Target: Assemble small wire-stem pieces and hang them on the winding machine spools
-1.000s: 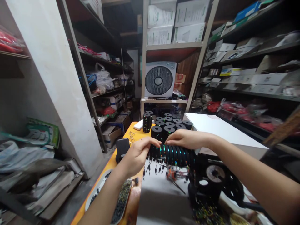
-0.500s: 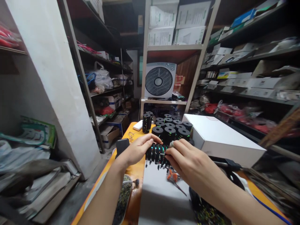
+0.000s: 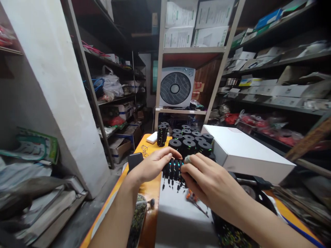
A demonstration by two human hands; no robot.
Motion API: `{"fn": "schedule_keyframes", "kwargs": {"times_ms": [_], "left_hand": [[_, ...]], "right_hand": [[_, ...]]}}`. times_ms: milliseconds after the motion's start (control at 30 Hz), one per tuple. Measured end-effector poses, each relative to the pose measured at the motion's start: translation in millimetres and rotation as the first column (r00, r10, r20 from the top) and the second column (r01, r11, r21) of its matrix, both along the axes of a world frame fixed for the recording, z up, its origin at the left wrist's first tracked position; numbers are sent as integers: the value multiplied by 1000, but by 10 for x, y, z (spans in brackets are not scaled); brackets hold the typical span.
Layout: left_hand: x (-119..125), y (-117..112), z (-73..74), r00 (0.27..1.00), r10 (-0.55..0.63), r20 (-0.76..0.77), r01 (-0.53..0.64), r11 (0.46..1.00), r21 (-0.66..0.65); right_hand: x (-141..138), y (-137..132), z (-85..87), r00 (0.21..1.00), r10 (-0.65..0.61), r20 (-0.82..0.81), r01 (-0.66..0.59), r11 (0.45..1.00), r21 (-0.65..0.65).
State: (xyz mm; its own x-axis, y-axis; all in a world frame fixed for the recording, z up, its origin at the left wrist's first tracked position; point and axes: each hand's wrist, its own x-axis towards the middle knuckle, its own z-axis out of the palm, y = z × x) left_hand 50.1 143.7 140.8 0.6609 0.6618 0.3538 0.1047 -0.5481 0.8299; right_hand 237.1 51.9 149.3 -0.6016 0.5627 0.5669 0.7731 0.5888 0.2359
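A black ridged spool (image 3: 171, 169), wound with line in its grooves, lies sideways above a white surface. Small dark pieces dangle from it, and some grooves glint blue-green. My left hand (image 3: 153, 164) is closed around its left end, fingers over the top. At the right end, the fingers of my right hand (image 3: 203, 174) are pinched together against the spool; what sits between the tips is hidden. One right finger wears a pale greenish band (image 3: 187, 159). Partly under that hand is an orange-and-dark item (image 3: 191, 196) with a thin stem.
Several upright black spools (image 3: 189, 143) stand behind my hands, beside a white box (image 3: 253, 146). On the orange table are a dark phone-like object (image 3: 135, 160), glasses (image 3: 144, 150) and a tray of small pieces (image 3: 138, 217). A black container (image 3: 232, 234) sits below my right forearm. Shelves flank a fan (image 3: 176, 88).
My right hand has shifted slightly left along the spool. The spool has tilted or turned a little, and its dangling pieces hang lower in view.
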Motion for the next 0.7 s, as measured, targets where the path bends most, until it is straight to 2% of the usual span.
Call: {"fn": "schedule_keyframes", "kwargs": {"times_ms": [67,167,233,267,467,700], "left_hand": [[-3,-2,-3,1000,2,-3,-2,1000,-9],[-13,-8,4,1000,-11,-9,11,1000,-17],[-18,-9,11,1000,-19,-8,18,1000,-21],[-19,-9,14,1000,-19,-6,19,1000,-24],[-13,-3,9,1000,-20,12,20,999,-44],[-18,17,27,998,-60,18,61,996,-59]], "right_hand": [[9,5,-38,999,34,29,-34,999,-1],[14,-29,-32,988,108,-113,-112,993,-29],[-8,-49,-12,975,104,-195,-109,994,-19],[-28,-50,-7,979,78,-186,-83,996,-16],[-176,-13,-23,989,-110,102,102,991,82],[-265,-71,25,935,-244,257,210,965,155]]}}
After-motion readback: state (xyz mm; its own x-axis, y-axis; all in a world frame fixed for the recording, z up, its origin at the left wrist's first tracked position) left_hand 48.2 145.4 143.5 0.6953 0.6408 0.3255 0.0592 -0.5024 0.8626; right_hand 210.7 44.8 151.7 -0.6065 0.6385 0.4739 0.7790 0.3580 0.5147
